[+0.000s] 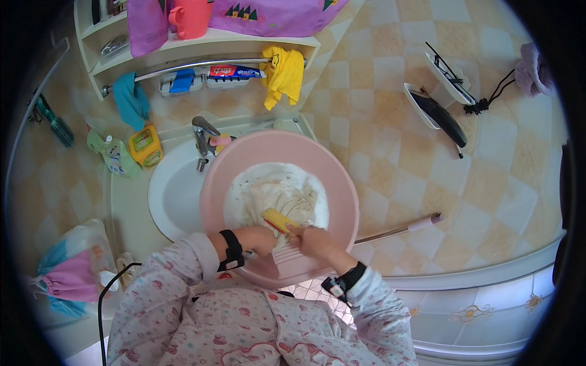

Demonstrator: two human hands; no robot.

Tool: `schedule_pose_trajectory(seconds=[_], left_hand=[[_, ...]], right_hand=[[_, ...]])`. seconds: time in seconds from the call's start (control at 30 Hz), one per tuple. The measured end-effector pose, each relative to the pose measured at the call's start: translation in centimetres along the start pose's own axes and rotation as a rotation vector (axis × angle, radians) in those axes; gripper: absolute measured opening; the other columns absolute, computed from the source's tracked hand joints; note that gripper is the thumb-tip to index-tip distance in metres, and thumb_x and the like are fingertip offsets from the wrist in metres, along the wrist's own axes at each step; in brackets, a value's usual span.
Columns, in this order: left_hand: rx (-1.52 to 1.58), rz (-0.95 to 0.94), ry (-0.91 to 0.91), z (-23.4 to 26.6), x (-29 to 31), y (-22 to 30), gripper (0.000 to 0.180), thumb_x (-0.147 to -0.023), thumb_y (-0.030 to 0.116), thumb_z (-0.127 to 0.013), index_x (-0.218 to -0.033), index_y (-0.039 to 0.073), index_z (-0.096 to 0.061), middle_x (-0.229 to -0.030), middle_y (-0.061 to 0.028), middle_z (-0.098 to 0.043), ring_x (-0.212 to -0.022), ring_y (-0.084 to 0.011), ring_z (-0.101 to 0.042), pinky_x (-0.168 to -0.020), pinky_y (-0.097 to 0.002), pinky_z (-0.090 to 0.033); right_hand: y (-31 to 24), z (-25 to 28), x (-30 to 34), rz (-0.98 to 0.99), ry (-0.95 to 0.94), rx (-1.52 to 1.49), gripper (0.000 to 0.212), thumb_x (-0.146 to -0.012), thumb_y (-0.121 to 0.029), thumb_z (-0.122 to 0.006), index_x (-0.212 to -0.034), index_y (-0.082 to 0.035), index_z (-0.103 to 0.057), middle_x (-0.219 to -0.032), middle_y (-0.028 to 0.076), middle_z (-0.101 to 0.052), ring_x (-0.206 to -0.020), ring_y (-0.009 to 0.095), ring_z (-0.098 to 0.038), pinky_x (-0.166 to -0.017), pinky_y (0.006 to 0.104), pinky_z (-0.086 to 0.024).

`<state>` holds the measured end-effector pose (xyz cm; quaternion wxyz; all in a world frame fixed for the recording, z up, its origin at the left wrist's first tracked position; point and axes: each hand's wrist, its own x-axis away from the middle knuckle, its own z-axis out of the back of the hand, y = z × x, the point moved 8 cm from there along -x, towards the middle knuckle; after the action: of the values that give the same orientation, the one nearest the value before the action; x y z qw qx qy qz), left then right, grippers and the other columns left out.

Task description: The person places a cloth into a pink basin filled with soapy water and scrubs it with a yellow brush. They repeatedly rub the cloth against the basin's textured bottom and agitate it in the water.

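A large pink basin (339,183) rests over the edge of the white sink, with sudsy water and a soaked beige cloth (287,198) in it. At its near side the wall has a ridged washboard part (290,259). My right hand (314,240) is closed around a yellow scrubbing brush (278,218) with a reddish lower edge, held over the cloth. Beside it, my left hand (262,240) is closed low at the near side of the cloth and seems to grip it; its fingertips are hidden.
Left of the basin are the white sink (177,195), a chrome faucet (202,137), a yellow package (145,146) and a bottle (113,155). Above hang a teal cloth (130,100) and a yellow cloth (284,73) on a rail. A rod (397,230) lies at right.
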<state>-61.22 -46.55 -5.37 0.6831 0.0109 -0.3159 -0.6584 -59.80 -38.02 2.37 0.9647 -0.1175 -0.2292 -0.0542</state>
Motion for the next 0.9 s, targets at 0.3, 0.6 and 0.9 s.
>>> schedule_pose_trajectory(seconds=[0.3,0.6,0.9], left_hand=[[-0.038,0.006,-0.064,-0.6,1.1,-0.2,0.018,-0.065,0.007,-0.056,-0.076,-0.002,-0.068,-0.078,-0.0194,-0.065,-0.075,-0.0343,-0.062,-0.067,-0.0416,-0.049],[-0.016,0.051,-0.197,-2.4,0.1,-0.9,0.023,-0.069,0.007,-0.054,-0.086,-0.005,-0.066,-0.083,-0.0184,-0.065,-0.073,-0.0331,-0.062,-0.063,-0.0404,-0.048],[0.046,0.183,0.3,7.1,-4.5,-11.9,0.03,-0.077,0.027,-0.057,-0.077,0.0,-0.067,-0.083,-0.0175,-0.066,-0.076,-0.036,-0.062,-0.069,-0.0437,-0.049]], right_hand=[[2.0,0.7,-8.7,-0.153,0.184,-0.011,0.042,-0.089,-0.038,-0.041,-0.127,-0.024,-0.05,-0.082,0.023,-0.062,-0.083,0.036,-0.061,-0.075,0.0418,-0.048],[4.1,0.5,-1.9,-0.278,0.188,0.035,0.042,-0.089,-0.037,-0.041,-0.129,-0.025,-0.048,-0.086,0.021,-0.063,-0.081,0.035,-0.062,-0.071,0.0429,-0.05],[5.1,-2.8,1.9,-0.3,0.085,-0.214,0.046,-0.089,-0.036,-0.042,-0.132,-0.021,-0.045,-0.089,0.022,-0.063,-0.083,0.036,-0.062,-0.073,0.0441,-0.049]])
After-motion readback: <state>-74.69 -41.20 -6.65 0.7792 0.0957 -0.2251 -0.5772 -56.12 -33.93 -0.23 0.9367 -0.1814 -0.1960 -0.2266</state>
